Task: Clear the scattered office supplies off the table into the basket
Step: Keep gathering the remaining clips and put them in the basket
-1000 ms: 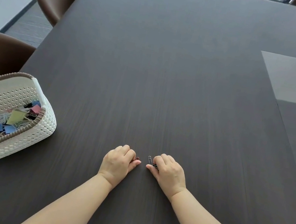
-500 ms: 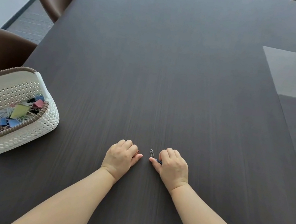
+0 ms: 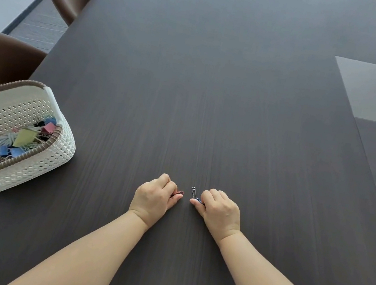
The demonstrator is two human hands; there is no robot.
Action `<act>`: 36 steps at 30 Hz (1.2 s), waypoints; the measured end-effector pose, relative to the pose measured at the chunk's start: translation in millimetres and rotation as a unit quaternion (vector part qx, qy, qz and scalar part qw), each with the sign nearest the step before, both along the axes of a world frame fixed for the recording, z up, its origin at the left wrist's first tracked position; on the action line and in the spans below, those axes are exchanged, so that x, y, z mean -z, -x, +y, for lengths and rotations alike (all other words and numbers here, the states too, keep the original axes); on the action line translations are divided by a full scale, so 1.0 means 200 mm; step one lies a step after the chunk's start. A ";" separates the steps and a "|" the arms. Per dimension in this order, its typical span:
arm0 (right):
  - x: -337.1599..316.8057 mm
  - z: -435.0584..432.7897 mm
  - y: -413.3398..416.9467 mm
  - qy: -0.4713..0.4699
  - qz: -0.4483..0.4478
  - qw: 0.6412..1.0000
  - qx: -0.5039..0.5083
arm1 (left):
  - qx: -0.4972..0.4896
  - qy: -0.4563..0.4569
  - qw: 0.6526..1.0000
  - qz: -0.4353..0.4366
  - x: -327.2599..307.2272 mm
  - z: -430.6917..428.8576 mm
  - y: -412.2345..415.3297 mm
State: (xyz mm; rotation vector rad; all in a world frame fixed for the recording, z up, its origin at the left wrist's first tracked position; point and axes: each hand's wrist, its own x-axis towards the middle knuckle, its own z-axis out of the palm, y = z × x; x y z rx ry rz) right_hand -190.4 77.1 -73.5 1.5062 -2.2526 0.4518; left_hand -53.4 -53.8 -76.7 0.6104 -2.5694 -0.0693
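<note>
Red paper clip being pinched in left hand grip; right hand grip pinching blue clip, silver clip lying beside on counter. Gathering underway; next needing silver clip lifted, all carried left to basket.

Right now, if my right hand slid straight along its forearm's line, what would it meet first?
Likely the silver paper clip just beyond the right hand, which pinches a blue paper clip; the left hand, holding a red paper clip, lies off that line.
</note>
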 end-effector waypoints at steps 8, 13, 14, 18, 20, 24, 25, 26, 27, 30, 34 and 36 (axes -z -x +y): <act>-0.01 0.00 0.00 0.005 0.004 1.000 0.003 | -0.012 -0.029 0.999 0.000 -0.01 0.01 0.01; -0.01 0.00 -0.01 0.003 -0.002 1.000 0.011 | -0.003 -0.004 1.000 -0.008 -0.01 0.01 0.00; -0.02 0.00 0.00 0.000 0.000 1.000 0.012 | -0.003 0.000 1.000 -0.008 -0.01 0.01 0.00; -0.03 0.00 0.00 -0.017 -0.010 1.000 0.021 | -0.004 -0.007 1.000 -0.009 -0.01 0.01 0.01; -0.04 0.00 0.00 -0.020 -0.020 0.999 0.021 | -0.007 -0.015 1.000 -0.016 -0.01 0.01 0.01; -0.06 0.02 0.00 -0.010 -0.070 0.996 0.056 | -0.024 -0.024 0.999 -0.020 -0.02 0.03 0.00; -0.07 0.03 -0.01 -0.004 -0.091 0.994 0.065 | -0.028 -0.025 0.999 -0.022 -0.02 0.04 0.00; -0.08 0.04 -0.01 0.003 -0.112 0.991 0.074 | -0.031 -0.023 0.999 -0.025 -0.02 0.04 0.00; -0.09 0.05 -0.01 0.008 -0.132 0.988 0.081 | -0.032 -0.018 0.999 -0.031 -0.03 0.04 0.01; -0.12 0.09 -0.03 -0.009 -0.202 0.975 0.092 | -0.022 0.008 0.998 -0.061 -0.04 0.04 0.00; -0.19 0.08 -0.06 -0.040 -0.330 0.935 0.126 | -0.032 -0.029 0.998 -0.052 -0.09 0.00 -0.06; -0.27 0.03 -0.08 -0.012 -0.390 0.914 0.110 | -0.043 -0.080 0.996 -0.014 -0.17 -0.02 -0.12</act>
